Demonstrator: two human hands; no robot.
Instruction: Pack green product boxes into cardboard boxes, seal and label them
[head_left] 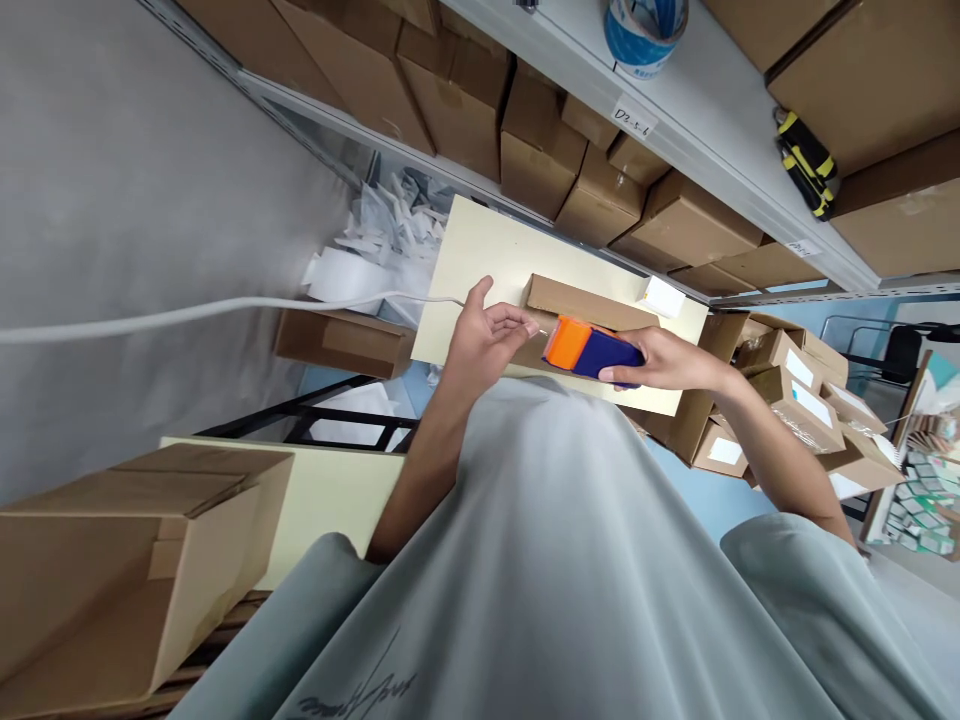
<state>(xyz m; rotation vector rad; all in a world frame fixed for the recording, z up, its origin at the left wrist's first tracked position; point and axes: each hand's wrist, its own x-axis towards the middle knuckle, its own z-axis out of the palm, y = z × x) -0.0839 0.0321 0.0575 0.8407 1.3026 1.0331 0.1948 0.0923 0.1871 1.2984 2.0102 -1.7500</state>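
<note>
My right hand (646, 358) is wrapped round the dark blue body of a tape dispenser (592, 348), whose orange end points left. Just left of that end, my left hand (491, 335) has its fingertips pinched together and its thumb raised. A small clear glint shows at those fingertips; what they hold is too fine to make out. Behind and partly under the dispenser lies a long brown cardboard box (577, 298), its near side hidden by my hands. It rests on a cream tabletop (480, 240).
A small white box (661, 297) sits at the table's back right. A white cable (247, 304) crosses from the left. Cartons (540, 140) fill the shelf behind; above are a tape roll (646, 35) and yellow-black cutters (805, 163). An open carton (135, 570) stands lower left.
</note>
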